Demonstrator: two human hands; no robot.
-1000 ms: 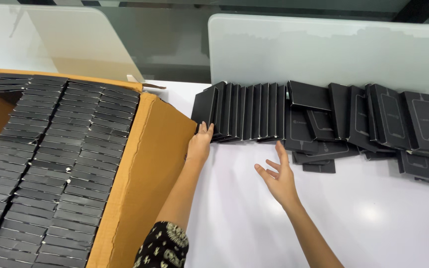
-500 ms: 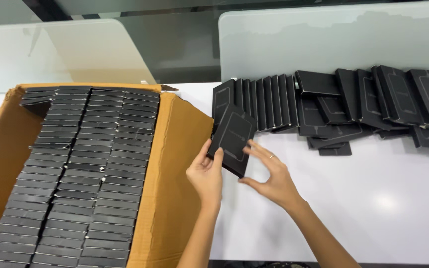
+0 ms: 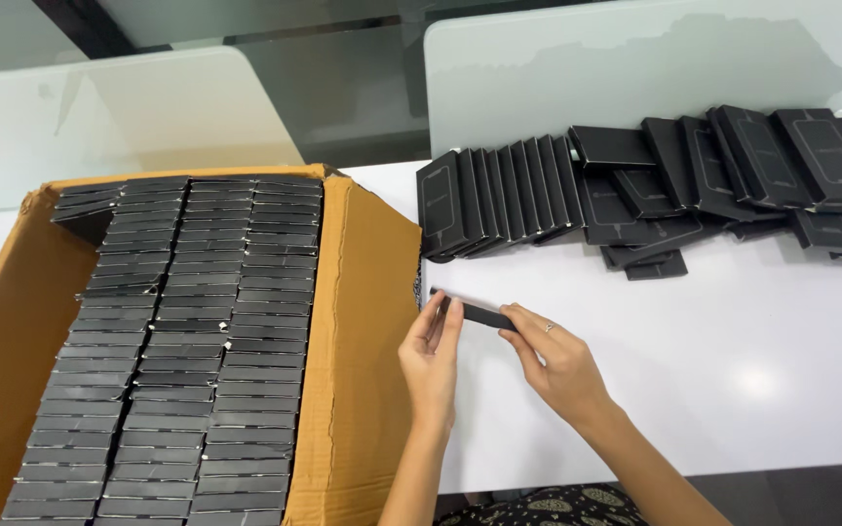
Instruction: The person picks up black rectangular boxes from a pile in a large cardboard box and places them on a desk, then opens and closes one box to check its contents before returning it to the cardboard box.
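Both of my hands hold one flat black box (image 3: 480,314) edge-on, just above the white table (image 3: 713,390). My left hand (image 3: 431,358) grips its left end, right beside the cardboard carton's wall. The box's right end is pinched by my right hand (image 3: 555,358), which wears a ring. Behind the hands, a row of black boxes (image 3: 499,198) stands on edge, leaning together. More black boxes (image 3: 743,175) lie toppled and overlapping to the right.
A large open cardboard carton (image 3: 363,321) fills the left side, packed with three columns of black boxes (image 3: 187,341) on edge. Frosted glass dividers (image 3: 635,58) rise behind the table. The table's front edge runs near my arms.
The black box has turned from face-up in my hands to flat and edge-on, lower and nearer the table. My hands have shifted to its two ends.
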